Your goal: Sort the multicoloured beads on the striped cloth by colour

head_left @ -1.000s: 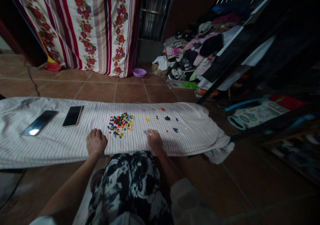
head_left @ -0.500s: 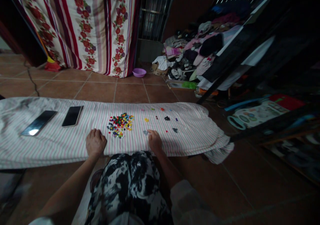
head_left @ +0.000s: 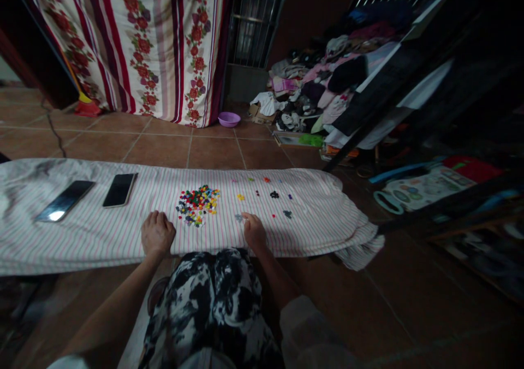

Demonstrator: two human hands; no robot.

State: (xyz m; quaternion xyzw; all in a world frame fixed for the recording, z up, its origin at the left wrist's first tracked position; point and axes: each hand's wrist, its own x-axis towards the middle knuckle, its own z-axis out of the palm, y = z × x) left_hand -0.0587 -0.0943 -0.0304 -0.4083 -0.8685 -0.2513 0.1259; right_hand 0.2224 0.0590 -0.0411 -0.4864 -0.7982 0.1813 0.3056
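On the striped cloth, a mixed heap of small coloured beads [head_left: 198, 204] lies between my hands. My left hand [head_left: 158, 234] rests on the cloth left of the heap, fingers curled under and nothing visible in them. My right hand [head_left: 254, 231] is closed, thumb and forefinger together at the edge of a small grey bead group [head_left: 238, 217]; whatever is between the fingertips is too small to tell. Beyond it sit yellow beads [head_left: 240, 197], black beads [head_left: 274, 194] and orange-red beads [head_left: 267, 179]. To the right are dark grey beads [head_left: 287, 214] and one red bead [head_left: 274, 215].
Two phones [head_left: 120, 190] lie flat at the left of the striped cloth [head_left: 319, 232]. Past the far edge, a purple basin [head_left: 228, 119] stands on the tiled floor before a floral curtain [head_left: 164, 47]. A clothes heap [head_left: 315, 85] is at the back right.
My right hand stays beside the grey beads, its fingertips shifted very slightly. The left hand keeps its place, and the whole view has drifted a little.
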